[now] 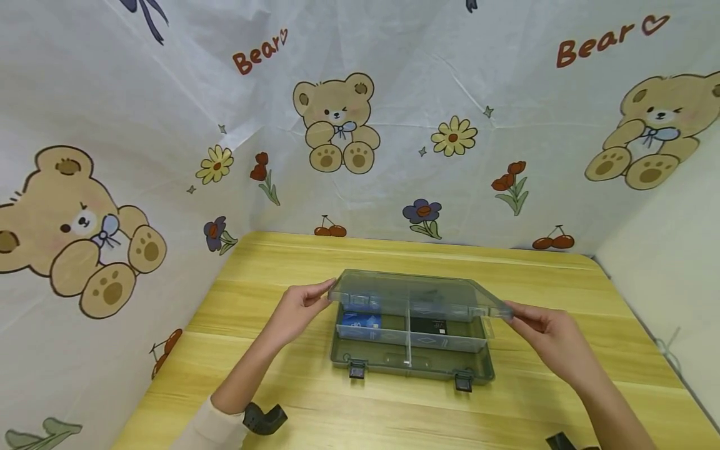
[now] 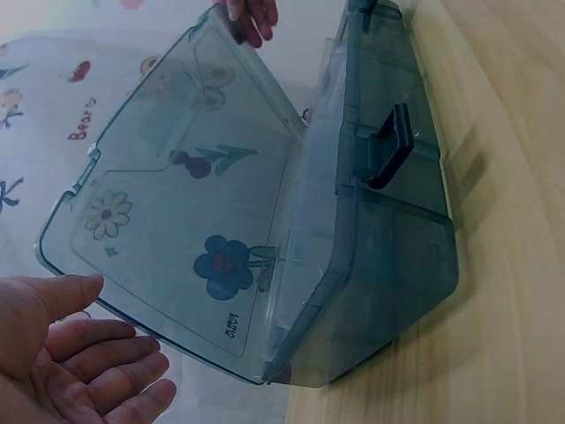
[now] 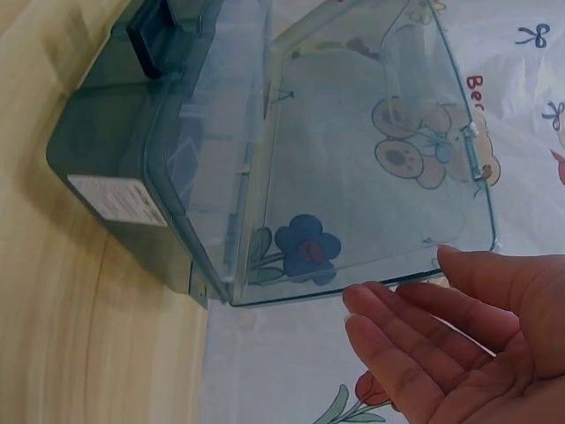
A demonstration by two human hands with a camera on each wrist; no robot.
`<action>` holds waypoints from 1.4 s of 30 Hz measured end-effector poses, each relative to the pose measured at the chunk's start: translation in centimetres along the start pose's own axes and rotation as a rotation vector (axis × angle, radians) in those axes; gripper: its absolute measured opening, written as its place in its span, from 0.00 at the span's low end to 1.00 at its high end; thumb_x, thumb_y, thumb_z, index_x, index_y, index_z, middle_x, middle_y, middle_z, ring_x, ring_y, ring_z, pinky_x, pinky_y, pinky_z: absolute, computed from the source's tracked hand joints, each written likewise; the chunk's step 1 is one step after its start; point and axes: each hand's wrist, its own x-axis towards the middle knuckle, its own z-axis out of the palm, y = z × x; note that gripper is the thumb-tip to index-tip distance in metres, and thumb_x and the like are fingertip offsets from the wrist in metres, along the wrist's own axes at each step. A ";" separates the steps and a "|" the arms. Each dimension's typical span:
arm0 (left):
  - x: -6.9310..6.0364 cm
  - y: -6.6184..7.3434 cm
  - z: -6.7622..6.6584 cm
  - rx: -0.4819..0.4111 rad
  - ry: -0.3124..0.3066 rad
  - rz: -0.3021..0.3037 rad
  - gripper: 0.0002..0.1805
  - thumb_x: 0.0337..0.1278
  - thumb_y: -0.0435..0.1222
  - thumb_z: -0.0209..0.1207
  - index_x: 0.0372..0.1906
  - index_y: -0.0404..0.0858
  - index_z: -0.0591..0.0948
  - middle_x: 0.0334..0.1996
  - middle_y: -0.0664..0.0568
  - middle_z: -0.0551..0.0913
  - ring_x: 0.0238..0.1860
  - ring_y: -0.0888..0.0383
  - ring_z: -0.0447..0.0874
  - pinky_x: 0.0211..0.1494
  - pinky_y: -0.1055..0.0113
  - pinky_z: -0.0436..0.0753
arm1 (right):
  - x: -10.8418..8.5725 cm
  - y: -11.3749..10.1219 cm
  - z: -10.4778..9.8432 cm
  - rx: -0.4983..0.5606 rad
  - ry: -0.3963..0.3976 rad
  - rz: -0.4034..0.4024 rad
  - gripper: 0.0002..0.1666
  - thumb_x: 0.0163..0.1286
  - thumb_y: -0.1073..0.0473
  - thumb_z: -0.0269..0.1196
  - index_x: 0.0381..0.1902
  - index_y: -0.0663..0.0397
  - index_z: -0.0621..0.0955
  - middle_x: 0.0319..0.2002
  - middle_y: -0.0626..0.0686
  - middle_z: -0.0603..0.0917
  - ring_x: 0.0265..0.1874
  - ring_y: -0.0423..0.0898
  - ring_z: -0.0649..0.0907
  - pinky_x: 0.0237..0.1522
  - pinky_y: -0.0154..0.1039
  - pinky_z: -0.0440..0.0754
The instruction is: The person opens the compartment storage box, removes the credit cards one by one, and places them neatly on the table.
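A clear grey-green plastic storage box stands on the table, its hinged lid partly raised at a slant. My left hand holds the lid's left edge between thumb and fingers. At the opposite edge, my right hand holds the lid's right corner the same way. Through the opening I see a blue card in a left compartment and a black card marked VIP to its right. Clear dividers split the inside. Two dark latches hang at the front.
The box rests on a yellow wood-grain table. A white sheet printed with bears and flowers rises behind and to the left. A pale wall bounds the right side. A white label is on the box's side.
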 end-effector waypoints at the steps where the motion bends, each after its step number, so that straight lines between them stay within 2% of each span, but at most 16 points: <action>1: 0.2 0.0 -0.1 0.001 -0.001 0.009 0.23 0.73 0.35 0.59 0.69 0.40 0.77 0.68 0.47 0.75 0.60 0.49 0.82 0.59 0.56 0.84 | 0.2 0.0 0.0 -0.002 0.018 -0.014 0.21 0.77 0.57 0.61 0.63 0.62 0.81 0.52 0.64 0.86 0.42 0.28 0.84 0.36 0.28 0.85; 5: 1.2 -0.1 -0.5 -0.012 -0.007 0.022 0.23 0.74 0.38 0.59 0.70 0.40 0.76 0.69 0.48 0.75 0.60 0.49 0.82 0.63 0.52 0.81 | 1.0 0.2 0.0 -0.004 0.089 -0.073 0.18 0.75 0.60 0.63 0.59 0.64 0.84 0.48 0.65 0.87 0.39 0.23 0.82 0.33 0.26 0.84; 9: 2.2 -0.1 -0.8 -0.043 -0.005 0.019 0.25 0.71 0.44 0.61 0.68 0.42 0.78 0.67 0.51 0.77 0.59 0.51 0.83 0.65 0.50 0.80 | 1.8 0.5 -0.1 0.009 0.133 -0.093 0.20 0.75 0.59 0.63 0.57 0.68 0.83 0.49 0.68 0.86 0.38 0.20 0.80 0.33 0.21 0.82; 13: 3.1 0.0 -1.0 -0.093 0.005 -0.013 0.26 0.67 0.49 0.64 0.66 0.45 0.81 0.64 0.52 0.80 0.60 0.51 0.83 0.67 0.50 0.78 | 2.8 0.9 -0.3 0.033 0.170 -0.068 0.24 0.76 0.55 0.63 0.58 0.71 0.82 0.50 0.69 0.86 0.38 0.17 0.77 0.34 0.18 0.80; 17: 4.0 0.2 -0.9 -0.110 0.035 -0.056 0.30 0.63 0.54 0.66 0.65 0.43 0.81 0.63 0.50 0.81 0.64 0.50 0.79 0.69 0.48 0.75 | 3.7 1.2 -0.5 0.050 0.188 -0.027 0.28 0.76 0.50 0.63 0.61 0.68 0.81 0.51 0.67 0.86 0.38 0.15 0.75 0.35 0.17 0.78; 22: 5.2 0.5 -0.9 -0.107 0.068 -0.043 0.30 0.63 0.55 0.65 0.63 0.41 0.83 0.63 0.49 0.81 0.66 0.49 0.77 0.70 0.46 0.74 | 4.6 1.4 -0.6 0.055 0.207 -0.008 0.27 0.76 0.47 0.62 0.59 0.63 0.83 0.52 0.63 0.86 0.40 0.15 0.75 0.35 0.18 0.77; 24: 5.6 0.5 -1.0 -0.109 0.076 -0.031 0.28 0.64 0.54 0.65 0.61 0.42 0.84 0.62 0.49 0.81 0.67 0.49 0.76 0.70 0.46 0.74 | 5.0 1.4 -0.6 0.059 0.219 -0.006 0.25 0.76 0.47 0.62 0.57 0.62 0.85 0.49 0.60 0.88 0.37 0.18 0.76 0.29 0.22 0.76; 28: 6.2 0.5 -1.0 -0.115 0.094 -0.032 0.25 0.65 0.53 0.65 0.60 0.44 0.85 0.61 0.50 0.82 0.66 0.50 0.77 0.70 0.47 0.74 | 5.7 1.4 -0.7 0.053 0.238 -0.009 0.23 0.75 0.46 0.63 0.54 0.58 0.87 0.41 0.47 0.90 0.35 0.23 0.79 0.26 0.30 0.74; 30: 6.4 0.6 -1.1 -0.117 0.107 -0.036 0.26 0.65 0.53 0.65 0.60 0.43 0.85 0.60 0.49 0.84 0.63 0.50 0.80 0.69 0.49 0.76 | 6.1 1.4 -0.7 0.049 0.242 -0.014 0.23 0.75 0.46 0.63 0.53 0.58 0.87 0.39 0.44 0.90 0.36 0.23 0.79 0.27 0.30 0.74; 34: 7.1 0.7 -1.2 -0.145 0.122 -0.026 0.28 0.65 0.54 0.65 0.60 0.39 0.85 0.59 0.47 0.84 0.60 0.50 0.82 0.65 0.54 0.81 | 6.9 1.3 -0.7 0.075 0.235 -0.014 0.24 0.75 0.45 0.63 0.53 0.59 0.86 0.39 0.48 0.91 0.36 0.23 0.80 0.28 0.30 0.74; 40: 8.2 0.7 -1.3 -0.175 0.141 0.005 0.26 0.65 0.53 0.65 0.56 0.37 0.87 0.57 0.47 0.85 0.58 0.51 0.84 0.60 0.60 0.84 | 8.2 1.3 -0.7 0.115 0.238 0.000 0.27 0.74 0.43 0.63 0.55 0.61 0.85 0.41 0.49 0.90 0.36 0.22 0.81 0.34 0.22 0.78; 42: 8.7 0.6 -1.3 -0.172 0.148 0.023 0.25 0.65 0.53 0.65 0.55 0.39 0.88 0.56 0.47 0.86 0.57 0.52 0.85 0.59 0.61 0.84 | 8.7 1.4 -0.6 0.150 0.249 -0.007 0.27 0.74 0.44 0.64 0.56 0.62 0.84 0.39 0.45 0.90 0.35 0.22 0.82 0.36 0.20 0.79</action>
